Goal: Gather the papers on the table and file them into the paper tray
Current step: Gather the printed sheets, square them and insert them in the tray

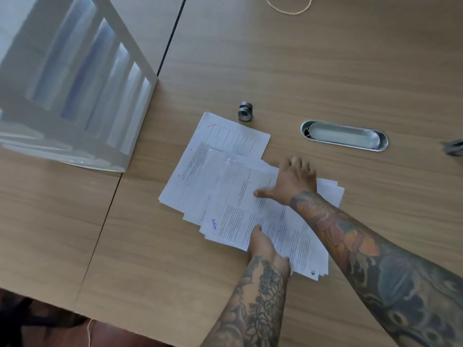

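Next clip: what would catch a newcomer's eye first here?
Two tattooed forearms reach in from the lower right, the right hand and left hand both on a loose, fanned pile of printed papers mid-table. At upper left stands the white paper tray. A small metal cylinder lies just beyond the pile.

One loose pile of papers (233,186), one paper tray (75,78), two hands (293,181), one metal spool (245,111)

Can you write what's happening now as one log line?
step: gathering | left hand: pinching papers | right hand: flat on papers | tray: not yet reached
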